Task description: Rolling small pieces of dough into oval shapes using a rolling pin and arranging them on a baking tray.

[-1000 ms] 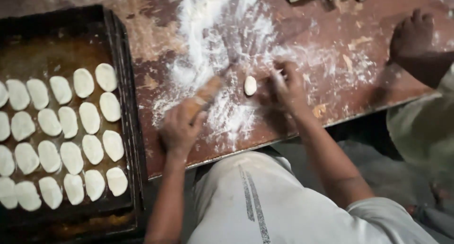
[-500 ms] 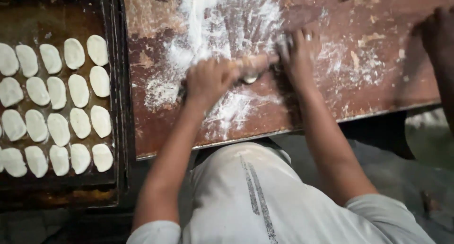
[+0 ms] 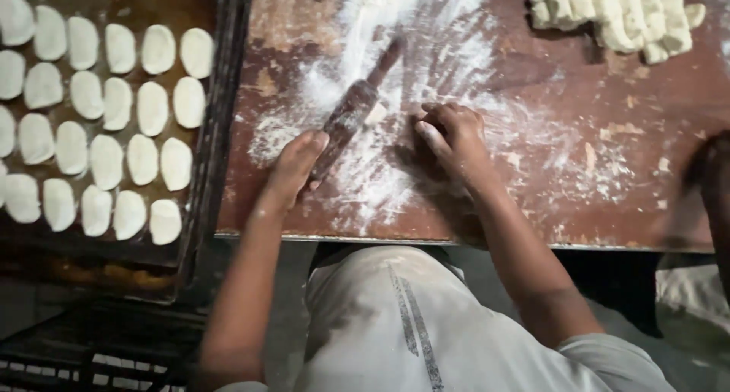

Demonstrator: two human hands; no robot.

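A dark wooden rolling pin (image 3: 356,109) lies at a slant on the floured brown table (image 3: 578,171). My left hand (image 3: 295,168) rests over its near end, fingers along the wood. My right hand (image 3: 454,136) sits just right of the pin with its fingers curled on the flour, off the pin. A small pale dough piece (image 3: 376,115) lies against the pin between the two hands, partly hidden by it.
A dark metal tray (image 3: 220,133) at the left holds rows of several flattened oval dough pieces (image 3: 106,160). A pile of cut dough lumps (image 3: 608,12) lies at the table's far right. Another person's limb (image 3: 711,175) shows, blurred, at the right edge.
My right hand has come off the rolling pin and curled on the table. The pin now lies slanted with only my left hand on its near end.
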